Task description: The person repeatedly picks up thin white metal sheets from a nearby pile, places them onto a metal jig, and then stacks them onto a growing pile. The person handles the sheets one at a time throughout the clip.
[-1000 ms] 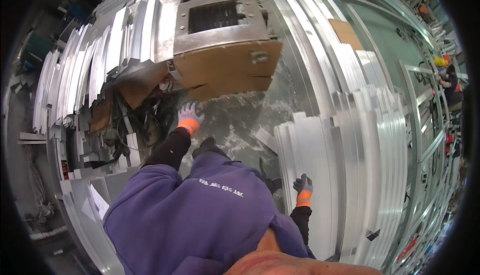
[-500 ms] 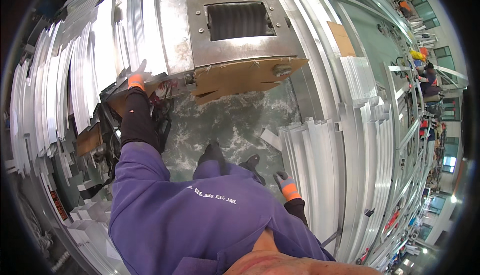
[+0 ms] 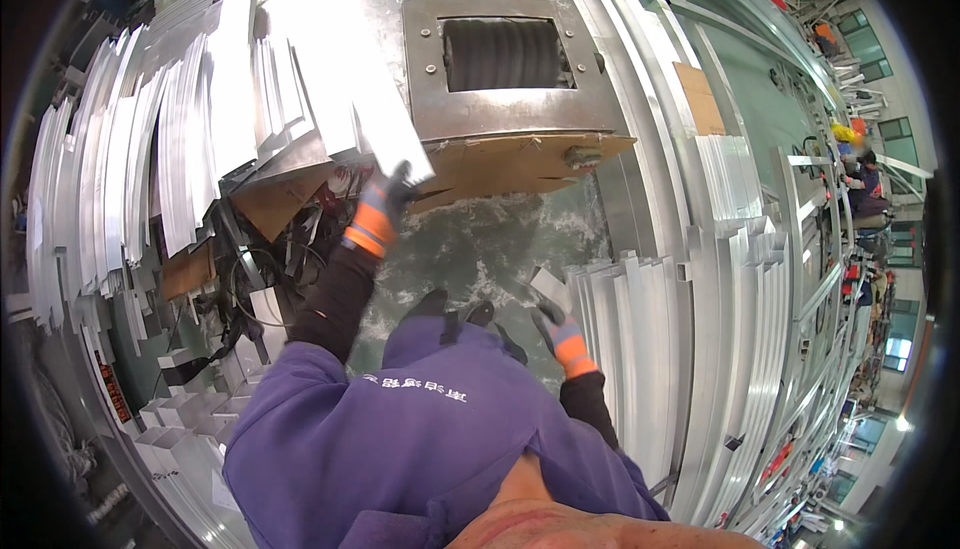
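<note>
L fingers (image 3: 403, 175) grip metal strip's (image 3: 368, 74) nr end, R fingers (image 3: 543, 317) nr stacked profiles (image 3: 628, 344)

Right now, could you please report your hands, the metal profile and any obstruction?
Left hand gripping metal profile by its near end; right hand open, seemingly empty; cardboard-fronted metal housing close alongside.

Grn flr (image 3: 480, 239), windows (image 3: 897, 351) far rt

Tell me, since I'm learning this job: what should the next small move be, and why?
Probably bring the right hand across to the near end of the pale metal strip: the left hand alone grips that end, and the right hand appears free.
</note>
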The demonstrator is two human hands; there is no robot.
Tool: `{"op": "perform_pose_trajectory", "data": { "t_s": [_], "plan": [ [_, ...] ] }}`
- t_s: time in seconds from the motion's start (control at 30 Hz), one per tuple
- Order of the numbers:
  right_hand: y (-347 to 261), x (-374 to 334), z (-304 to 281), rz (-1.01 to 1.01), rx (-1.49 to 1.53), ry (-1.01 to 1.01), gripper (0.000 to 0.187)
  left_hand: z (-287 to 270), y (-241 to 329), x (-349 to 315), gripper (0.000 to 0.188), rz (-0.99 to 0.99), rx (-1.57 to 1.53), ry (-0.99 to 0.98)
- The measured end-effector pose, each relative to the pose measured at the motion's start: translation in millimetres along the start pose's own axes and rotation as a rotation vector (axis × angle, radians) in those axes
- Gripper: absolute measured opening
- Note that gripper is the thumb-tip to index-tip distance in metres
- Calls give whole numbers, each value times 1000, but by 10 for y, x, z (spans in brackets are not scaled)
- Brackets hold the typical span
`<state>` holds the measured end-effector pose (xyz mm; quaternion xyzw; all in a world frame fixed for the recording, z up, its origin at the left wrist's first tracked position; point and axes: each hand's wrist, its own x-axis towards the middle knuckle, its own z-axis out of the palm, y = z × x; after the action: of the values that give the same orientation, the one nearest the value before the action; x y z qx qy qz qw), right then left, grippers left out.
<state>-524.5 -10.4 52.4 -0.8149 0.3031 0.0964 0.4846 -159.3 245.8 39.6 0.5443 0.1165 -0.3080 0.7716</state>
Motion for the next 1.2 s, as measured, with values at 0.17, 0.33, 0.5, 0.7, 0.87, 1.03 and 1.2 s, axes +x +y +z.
{"op": "perform_pose_trajectory", "data": {
  "t_s": [0.17, 0.33, 0.5, 0.7, 0.87, 1.03, 1.2],
  "plan": [
    [-1024, 781, 11, -354, 315, -54, 44, 972, -694, -999, 39, 393, 65, -170],
    [-1206, 1250, 26, -515, 246, -87, 52, 1296, -972, -1180, 50, -61, -210, -273],
    [-983, 1775, -23, 309, 986, -376, 59, 1632, -796, -953, 55, -171, 123, -282],
    [-1250, 2268, -239, 304, 882, -409, 78, 1556, -932, -98, 75, -49, 474, -229],
    [-1630, 3045, -113, 283, 548, -112, 105, 1571, -632, 536, 79, 26, 621, -39],
    [-2194, 3956, -97, 167, 398, -46, 111, 1207, -282, 1350, 54, 643, 1572, -203],
    [-2411, 4873, 55, 211, 297, 85, 98, 1504, 534, 1656, 54, 433, 1011, -14]
  ]
}}
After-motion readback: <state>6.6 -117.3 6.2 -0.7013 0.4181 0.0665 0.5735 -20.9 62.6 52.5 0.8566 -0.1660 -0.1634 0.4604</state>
